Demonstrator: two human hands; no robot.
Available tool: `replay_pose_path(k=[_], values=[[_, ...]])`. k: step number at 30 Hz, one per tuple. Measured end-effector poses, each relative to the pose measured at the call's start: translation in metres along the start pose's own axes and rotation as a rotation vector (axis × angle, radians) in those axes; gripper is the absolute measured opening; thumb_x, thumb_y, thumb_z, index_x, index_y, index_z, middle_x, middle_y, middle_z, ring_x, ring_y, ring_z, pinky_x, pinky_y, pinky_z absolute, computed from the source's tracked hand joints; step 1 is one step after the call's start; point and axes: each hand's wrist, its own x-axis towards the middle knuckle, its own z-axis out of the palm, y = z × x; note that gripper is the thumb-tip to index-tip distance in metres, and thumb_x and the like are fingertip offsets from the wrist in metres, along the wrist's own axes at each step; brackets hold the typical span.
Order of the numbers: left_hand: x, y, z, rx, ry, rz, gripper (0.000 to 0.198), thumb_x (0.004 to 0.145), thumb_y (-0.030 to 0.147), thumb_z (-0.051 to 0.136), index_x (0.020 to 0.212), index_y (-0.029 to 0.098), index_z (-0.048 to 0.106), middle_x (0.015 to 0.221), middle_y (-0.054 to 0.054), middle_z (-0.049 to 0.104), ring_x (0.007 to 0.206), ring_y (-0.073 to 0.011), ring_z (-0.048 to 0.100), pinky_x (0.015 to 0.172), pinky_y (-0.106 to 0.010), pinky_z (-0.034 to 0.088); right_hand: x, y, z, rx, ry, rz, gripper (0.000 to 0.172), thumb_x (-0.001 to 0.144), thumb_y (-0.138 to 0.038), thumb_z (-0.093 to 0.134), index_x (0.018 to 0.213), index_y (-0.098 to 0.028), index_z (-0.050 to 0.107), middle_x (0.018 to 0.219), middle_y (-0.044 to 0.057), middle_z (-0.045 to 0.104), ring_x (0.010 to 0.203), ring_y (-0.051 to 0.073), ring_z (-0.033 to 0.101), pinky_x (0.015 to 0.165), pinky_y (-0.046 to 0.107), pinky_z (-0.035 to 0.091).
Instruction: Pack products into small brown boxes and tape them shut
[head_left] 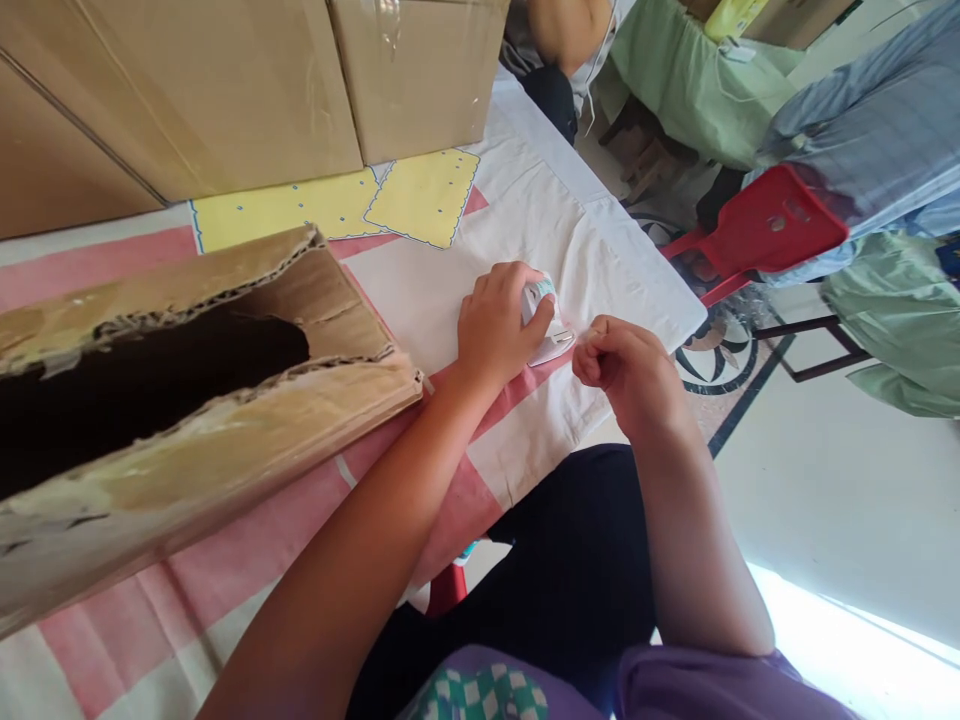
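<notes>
My left hand point(499, 320) is wrapped round a small white item with pale green print point(551, 318), which rests on the cloth-covered table near its right corner. Just right of that item, my right hand point(619, 365) is closed with its fingers curled and thumb pressed against them. Whatever is between those fingers is too small to make out. Two yellow sheets with scalloped blue edges point(424, 198) lie on the cloth beyond my hands, partly overlapping.
An open, torn cardboard box point(225, 440) lies at the left. Large closed cartons point(225, 90) stand along the back. Past the table's right edge are a red plastic chair point(780, 225), a person's legs point(877, 120) and green cloths. Another person's arm shows at the top.
</notes>
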Motion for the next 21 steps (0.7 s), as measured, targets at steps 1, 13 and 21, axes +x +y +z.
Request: replay_pose_path(k=[1, 13, 21], values=[[0.000, -0.001, 0.000, -0.005, 0.000, -0.003, 0.021, 0.100, 0.038, 0.054, 0.117, 0.025, 0.057, 0.126, -0.008, 0.066, 0.119, -0.0274, 0.061, 0.102, -0.041, 0.046, 0.000, -0.001, -0.001, -0.037, 0.002, 0.017, 0.025, 0.081, -0.021, 0.057, 0.058, -0.020, 0.048, 0.054, 0.000, 0.046, 0.054, 0.012, 0.039, 0.054, 0.028, 0.026], [0.001, -0.008, 0.002, -0.006, 0.023, 0.021, 0.024, 0.097, 0.038, 0.058, 0.118, 0.026, 0.058, 0.124, -0.007, 0.067, 0.113, -0.0258, 0.062, 0.099, -0.042, 0.049, -0.006, 0.000, -0.014, -0.269, -0.040, 0.081, 0.023, 0.082, -0.023, 0.055, 0.060, -0.020, 0.050, 0.058, 0.000, 0.051, 0.058, 0.013, 0.042, 0.057, 0.029, 0.030], [0.001, -0.009, 0.002, 0.001, -0.001, 0.023, 0.026, 0.097, 0.036, 0.058, 0.120, 0.027, 0.056, 0.125, -0.007, 0.065, 0.115, -0.0265, 0.061, 0.099, -0.042, 0.050, -0.010, -0.002, -0.015, -0.347, -0.061, 0.099, 0.024, 0.085, -0.025, 0.056, 0.062, -0.020, 0.052, 0.061, 0.000, 0.052, 0.060, 0.012, 0.044, 0.058, 0.029, 0.031]])
